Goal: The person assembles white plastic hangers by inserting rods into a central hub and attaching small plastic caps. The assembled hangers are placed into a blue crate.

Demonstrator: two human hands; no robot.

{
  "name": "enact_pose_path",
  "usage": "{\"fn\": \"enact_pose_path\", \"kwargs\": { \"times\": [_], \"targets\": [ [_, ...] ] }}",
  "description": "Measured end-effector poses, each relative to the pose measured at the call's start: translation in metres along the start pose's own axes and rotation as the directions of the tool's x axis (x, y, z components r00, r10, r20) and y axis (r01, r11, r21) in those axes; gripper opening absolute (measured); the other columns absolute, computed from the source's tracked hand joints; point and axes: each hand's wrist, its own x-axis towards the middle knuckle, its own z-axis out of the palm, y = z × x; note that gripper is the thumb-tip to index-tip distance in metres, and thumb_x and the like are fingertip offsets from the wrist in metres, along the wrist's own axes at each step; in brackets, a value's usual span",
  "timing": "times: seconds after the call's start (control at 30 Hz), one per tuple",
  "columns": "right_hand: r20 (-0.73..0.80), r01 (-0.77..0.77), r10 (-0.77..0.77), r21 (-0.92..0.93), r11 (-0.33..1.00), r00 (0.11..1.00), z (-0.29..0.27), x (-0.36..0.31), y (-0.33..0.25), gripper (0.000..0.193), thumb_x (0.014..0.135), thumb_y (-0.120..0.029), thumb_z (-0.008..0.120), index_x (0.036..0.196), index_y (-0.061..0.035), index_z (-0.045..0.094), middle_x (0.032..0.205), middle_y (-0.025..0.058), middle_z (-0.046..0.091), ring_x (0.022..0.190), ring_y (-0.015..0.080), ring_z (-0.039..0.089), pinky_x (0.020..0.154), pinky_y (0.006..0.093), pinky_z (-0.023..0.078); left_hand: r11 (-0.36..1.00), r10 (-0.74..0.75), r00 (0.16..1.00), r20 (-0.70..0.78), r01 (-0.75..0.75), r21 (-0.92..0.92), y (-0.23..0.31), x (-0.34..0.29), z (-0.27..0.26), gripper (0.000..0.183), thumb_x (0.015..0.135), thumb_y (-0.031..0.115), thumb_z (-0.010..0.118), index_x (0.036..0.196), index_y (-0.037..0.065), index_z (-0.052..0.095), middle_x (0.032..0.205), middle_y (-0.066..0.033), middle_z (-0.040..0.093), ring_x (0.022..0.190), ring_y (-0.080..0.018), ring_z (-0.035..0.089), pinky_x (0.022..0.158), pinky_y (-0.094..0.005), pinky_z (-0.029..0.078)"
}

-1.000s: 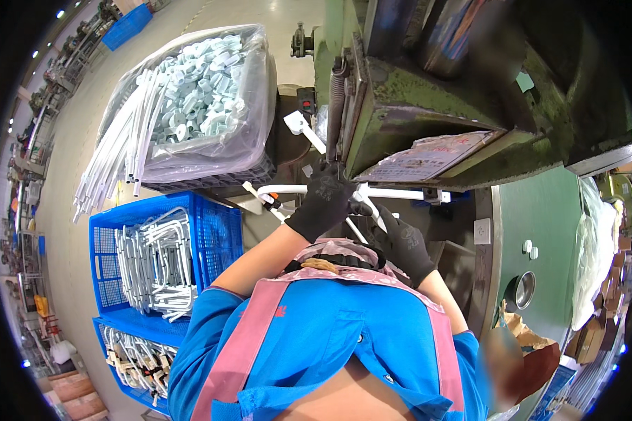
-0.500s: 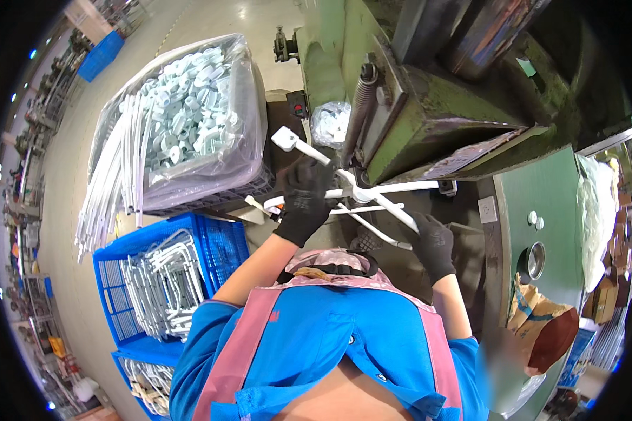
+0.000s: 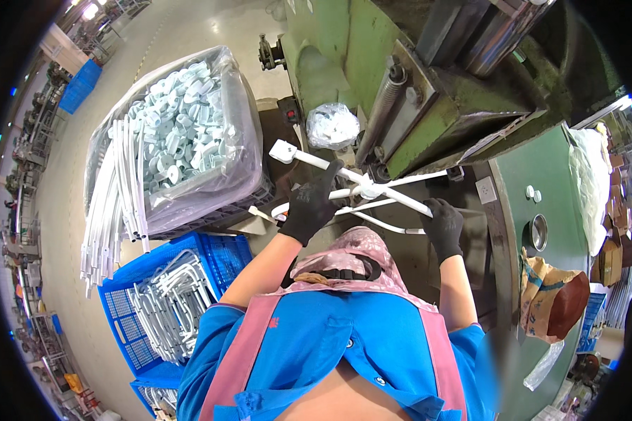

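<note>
A white crossed-tube frame (image 3: 400,201) lies under the tip of the green press (image 3: 428,130), its tubes meeting at a white joint (image 3: 369,188). One tube ends at the upper left in a square white end piece (image 3: 283,151). My left hand (image 3: 310,209), in a black glove, grips this tube between the end piece and the joint. The black-gloved right hand (image 3: 444,228) has its fingers closed around the tube's lower right end. Other bent white tubes pass below the joint, partly hidden by my left hand.
Left stands a plastic-lined bin (image 3: 235,165) of pale caps, with long white tubes (image 3: 123,186) across it. Nearer is a blue crate (image 3: 123,316) of bent tubes. A bag of white parts (image 3: 332,126) lies beside the press. The green table (image 3: 519,165) on the right holds a metal ring.
The view has shifted, and the press tip appears farther right. My right hand has moved up slightly with the tube end. Both hands keep hold of the frame.
</note>
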Motion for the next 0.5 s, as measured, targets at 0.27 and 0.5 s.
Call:
{"fn": "enact_pose_path", "kwargs": {
  "times": [0.27,0.5],
  "targets": [
    [-0.015,0.005,-0.003,0.125,0.992,1.0,-0.003,0.004,0.0,0.016,0.071,-0.016,0.069,0.086,-0.012,0.068,0.079,0.0096,0.064,0.074,0.0302,0.063,0.064,0.0388,0.051,0.998,0.049,0.994,-0.098,-0.045,0.036,-0.002,-0.001,0.006,0.069,0.071,0.011,0.073,0.133,0.011,0.045,0.093,-0.0156,0.065,0.081,-0.0317,0.065,0.064,-0.0412,0.051],
    [0.039,0.139,-0.139,0.011,0.99,0.99,-0.005,0.018,0.013,0.021,0.071,-0.023,0.072,0.09,-0.0134,0.068,0.082,0.0098,0.064,0.075,0.0312,0.063,0.063,0.0403,0.049,0.976,0.013,0.998,-0.055,-0.001,0.219,-0.012,-0.007,0.014,0.075,0.071,0.053,0.07,0.127,0.006,0.052,0.085,-0.0109,0.066,0.078,-0.0291,0.063,0.075,-0.0455,0.045]
  ]
}}
